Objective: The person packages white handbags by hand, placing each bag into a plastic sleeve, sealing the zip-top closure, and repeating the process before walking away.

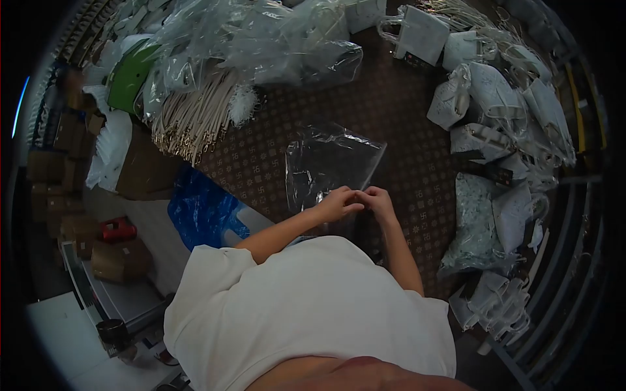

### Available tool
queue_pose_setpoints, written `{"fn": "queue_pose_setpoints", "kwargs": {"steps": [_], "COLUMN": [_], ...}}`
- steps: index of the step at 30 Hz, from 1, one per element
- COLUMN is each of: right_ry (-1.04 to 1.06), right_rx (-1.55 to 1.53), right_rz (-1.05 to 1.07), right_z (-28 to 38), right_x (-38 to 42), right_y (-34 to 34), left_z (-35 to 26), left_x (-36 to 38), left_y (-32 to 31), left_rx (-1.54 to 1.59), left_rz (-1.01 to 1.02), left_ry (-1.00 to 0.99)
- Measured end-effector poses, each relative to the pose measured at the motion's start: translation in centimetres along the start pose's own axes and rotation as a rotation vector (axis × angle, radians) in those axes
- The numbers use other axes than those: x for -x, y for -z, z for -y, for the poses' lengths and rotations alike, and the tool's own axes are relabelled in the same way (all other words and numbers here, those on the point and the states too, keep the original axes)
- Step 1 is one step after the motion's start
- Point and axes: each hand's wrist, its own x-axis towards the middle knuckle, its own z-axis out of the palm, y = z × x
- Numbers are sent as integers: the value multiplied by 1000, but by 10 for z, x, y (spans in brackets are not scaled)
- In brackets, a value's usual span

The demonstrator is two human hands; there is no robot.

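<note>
A clear plastic bag (334,159) is spread over the dark patterned table cover in front of me. My left hand (340,203) is closed at the bag's near right edge, with fingers bent inward. Right beside it, my right hand (377,201) pinches at the same edge, and the fingertips of both hands meet. The exact grip on the thin film is partly hidden by the fingers.
Beyond the bag lie a heap of clear plastic bags (261,39) and a bundle of beige straps with metal clasps (192,117). White handbags (492,91) and a filled plastic bag (476,218) line the right side. Blue plastic (203,205) hangs at the table's left edge.
</note>
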Motion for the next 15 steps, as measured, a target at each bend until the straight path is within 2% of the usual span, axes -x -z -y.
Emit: {"fn": "queue_pose_setpoints", "kwargs": {"steps": [1, 2, 4, 7, 9, 11, 12, 14, 15], "right_ry": [20, 15, 115, 194, 270, 343, 311, 284, 248], "right_rx": [1, -10, -42, 5, 41, 87, 86, 74, 269], "right_rz": [-40, -72, -38, -33, -108, -172, -218, -278, -234], "right_z": [2, 5, 6, -9, -9, -11, -14, -23, -34], "right_x": [1, 2, 7, -8, -5, 1, 7, 20, 31], "right_y": [-9, -16, -28, -29, -38, -39, -41, -42, -35], "left_z": [-3, -5, -4, 18, 25, 24, 39, 92, 99], "left_x": [1, 0, 6, 0, -6, -11, -13, -23, -23], "left_y": [-3, -4, -2, 7, 13, 17, 10, 33, 53], "left_rx": [172, 180, 395, 527, 553, 638, 495, 534, 444], "left_rz": [77, 106, -159, -47, 24, 45, -112, -419, -444], "left_ry": [22, 5, 225, 286, 319, 461, 434, 619, 559]}}
